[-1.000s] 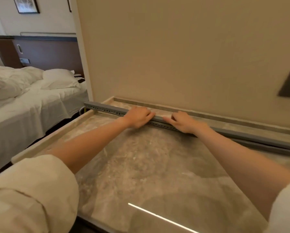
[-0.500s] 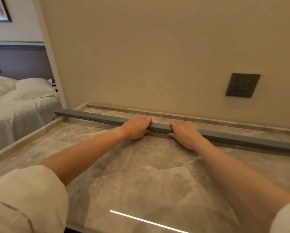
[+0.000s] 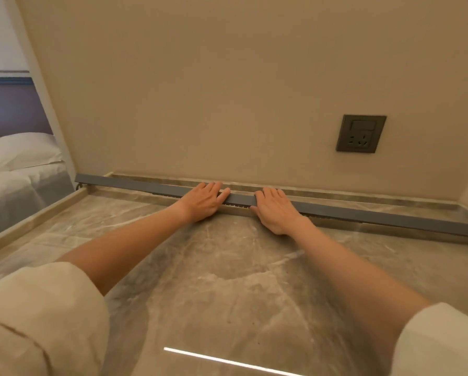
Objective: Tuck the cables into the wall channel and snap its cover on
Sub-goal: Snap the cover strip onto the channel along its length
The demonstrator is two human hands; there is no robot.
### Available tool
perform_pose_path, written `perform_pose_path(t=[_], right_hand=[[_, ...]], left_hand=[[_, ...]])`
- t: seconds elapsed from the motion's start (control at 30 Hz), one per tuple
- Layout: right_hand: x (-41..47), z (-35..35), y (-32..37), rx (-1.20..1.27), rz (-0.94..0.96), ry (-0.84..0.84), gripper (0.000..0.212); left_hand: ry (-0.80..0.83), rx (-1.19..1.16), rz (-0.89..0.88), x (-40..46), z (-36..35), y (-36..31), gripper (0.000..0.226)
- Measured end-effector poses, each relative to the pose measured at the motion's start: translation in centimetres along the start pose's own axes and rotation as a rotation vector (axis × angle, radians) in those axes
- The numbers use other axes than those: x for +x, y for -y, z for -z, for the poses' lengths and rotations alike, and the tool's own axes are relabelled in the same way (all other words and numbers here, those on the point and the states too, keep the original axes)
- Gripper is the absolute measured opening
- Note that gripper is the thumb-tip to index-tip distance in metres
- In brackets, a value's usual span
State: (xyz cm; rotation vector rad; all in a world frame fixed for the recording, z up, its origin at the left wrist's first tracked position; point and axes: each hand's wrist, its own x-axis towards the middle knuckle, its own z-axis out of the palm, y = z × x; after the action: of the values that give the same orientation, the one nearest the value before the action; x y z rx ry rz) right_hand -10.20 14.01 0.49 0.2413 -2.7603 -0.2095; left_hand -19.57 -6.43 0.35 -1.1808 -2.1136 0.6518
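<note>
A long grey cable channel (image 3: 135, 184) with its cover on top lies along the back of the marble desktop (image 3: 227, 270), close to the wall. My left hand (image 3: 203, 200) and my right hand (image 3: 275, 210) lie over its middle, a short gap apart. On both, the fingers reach across the top and the thumbs sit at the front. A strip of small slots shows on the channel's front side between the hands. No cables show along the covered length.
A dark wall socket (image 3: 360, 133) sits above the channel's right part. The desktop has a raised stone rim at the left and back. A bed with white pillows (image 3: 24, 150) stands beyond the left edge.
The view has swung right and closer to the wall, bringing the socket fully into view. Both hands have shifted slightly right along the channel and lie flatter over its top.
</note>
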Motion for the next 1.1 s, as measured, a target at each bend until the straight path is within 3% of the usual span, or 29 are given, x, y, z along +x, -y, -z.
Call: perform_pose_path(t=[0.13,0.3,0.43,0.83,1.1], right_hand=[[0.4,-0.1,-0.5,0.14,-0.076,0.016,0.034],[0.6,-0.8,-0.7,0.216,-0.117,-0.082,0.034],[0.7,-1.3,-0.8,0.22,-0.122,-0.127,0.037],[-0.7,-0.4,-5.9,0.243,-0.155,0.055,0.033],[1.2,0.8,-7.2,0.085,-0.105,0.117,0.029]], left_hand=[[0.099,-0.116,0.056,1.0,0.1,0.4,0.036],[0.192,-0.548,0.139,1.7,0.5,1.7,0.036],[0.184,-0.698,0.193,1.7,0.1,2.1,0.031],[0.069,-0.687,0.263,2.6,-0.7,1.5,0.029],[0.049,-0.546,0.275,4.0,-1.3,1.2,0.022]])
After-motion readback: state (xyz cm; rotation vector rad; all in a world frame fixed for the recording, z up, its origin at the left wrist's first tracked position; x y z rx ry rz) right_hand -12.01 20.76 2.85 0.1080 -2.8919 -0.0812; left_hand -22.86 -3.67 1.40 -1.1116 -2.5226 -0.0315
